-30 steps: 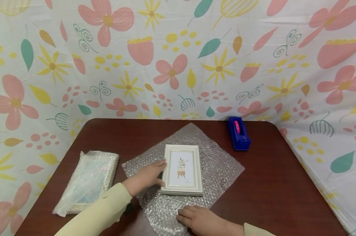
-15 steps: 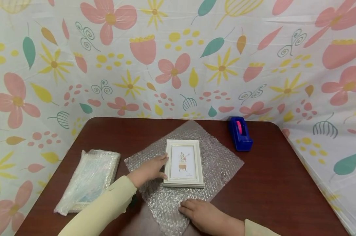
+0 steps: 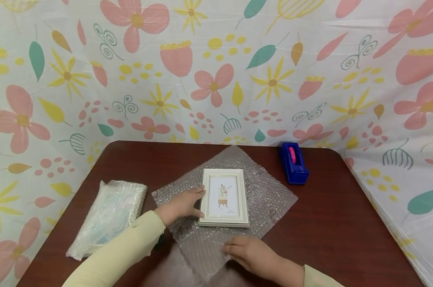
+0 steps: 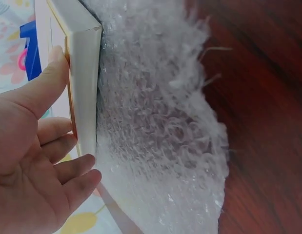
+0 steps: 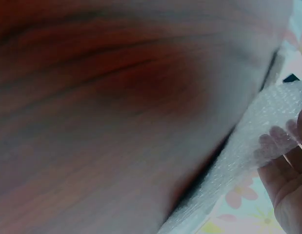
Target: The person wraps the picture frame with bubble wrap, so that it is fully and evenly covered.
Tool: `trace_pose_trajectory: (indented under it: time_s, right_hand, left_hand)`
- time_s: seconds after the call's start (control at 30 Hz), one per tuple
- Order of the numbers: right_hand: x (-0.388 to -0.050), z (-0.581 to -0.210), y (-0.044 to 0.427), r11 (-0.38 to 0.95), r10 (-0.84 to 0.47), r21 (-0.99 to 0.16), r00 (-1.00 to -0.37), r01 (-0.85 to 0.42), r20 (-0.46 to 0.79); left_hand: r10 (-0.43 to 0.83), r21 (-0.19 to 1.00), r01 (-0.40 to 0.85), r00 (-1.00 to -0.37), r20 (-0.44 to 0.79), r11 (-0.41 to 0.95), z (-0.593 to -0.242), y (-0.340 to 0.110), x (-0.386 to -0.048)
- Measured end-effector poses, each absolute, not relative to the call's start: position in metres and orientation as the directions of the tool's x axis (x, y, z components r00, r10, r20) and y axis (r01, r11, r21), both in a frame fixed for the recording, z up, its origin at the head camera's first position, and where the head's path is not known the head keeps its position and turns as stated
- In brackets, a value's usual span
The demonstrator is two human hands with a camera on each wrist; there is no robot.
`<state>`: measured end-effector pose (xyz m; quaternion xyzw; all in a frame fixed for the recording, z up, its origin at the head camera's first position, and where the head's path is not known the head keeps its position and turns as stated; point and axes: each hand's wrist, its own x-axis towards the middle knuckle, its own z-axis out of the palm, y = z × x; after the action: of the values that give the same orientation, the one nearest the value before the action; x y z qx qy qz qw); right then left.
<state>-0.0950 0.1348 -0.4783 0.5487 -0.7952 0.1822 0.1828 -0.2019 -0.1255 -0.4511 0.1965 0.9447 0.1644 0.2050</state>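
Observation:
A white picture frame [image 3: 225, 197] with a plant picture lies face up on a diagonal bubble wrap sheet [image 3: 266, 191]. My left hand [image 3: 182, 205] rests at the frame's left edge; in the left wrist view its thumb and relaxed fingers [image 4: 75, 168] touch the frame's side. At the near right edge of the sheet, my right hand [image 3: 253, 257] pinches the wrap. In the right wrist view the fingertips of this hand [image 5: 287, 185] show through the raised film, with the thumb on the near side.
Another frame wrapped in bubble wrap [image 3: 110, 217] lies on the left of the dark wooden table [image 3: 341, 223]. A blue tape dispenser [image 3: 294, 165] with a pink roll stands at the back right. Behind the table hangs a flower-patterned cloth [image 3: 216, 36].
The frame has shifted slightly away from me with my left hand beside it. The near corner of the wrap has lifted with my right hand, which has moved a little right.

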Motion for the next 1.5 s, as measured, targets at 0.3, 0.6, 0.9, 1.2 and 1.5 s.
trace_pose_trajectory:
  time_s: [0.3,0.6,0.9,1.2,1.5]
  right_hand:
    - [-0.100,-0.473,0.128,0.350,-0.661,-0.241,-0.421,-0.905,0.621]
    - [-0.104,-0.464,0.119,0.538,-0.383,-0.570,-0.783,-0.621,0.491]
    - [-0.117,-0.455,0.115,0.586,-0.224,-0.700,-0.912,-0.408,0.344]
    - [-0.154,-0.453,0.114,0.645,-0.178,-0.719,-0.966,-0.260,0.189]
    - [-0.199,-0.465,0.124,0.653,-0.377,-0.680,-0.922,-0.332,0.088]
  left_hand:
    - [0.463,0.390,0.331,-0.826,-0.322,0.860,-0.452,-0.129,-0.204]
    - [0.505,0.389,0.376,-0.803,-0.317,0.841,-0.451,-0.132,-0.206]
    - [0.496,0.359,0.387,-0.818,-0.292,0.849,-0.451,-0.130,-0.204]
    - [0.535,0.373,0.423,-0.797,-0.280,0.826,-0.451,-0.131,-0.206]
    - [0.554,0.400,0.431,-0.787,-0.270,0.809,-0.453,-0.136,-0.208]
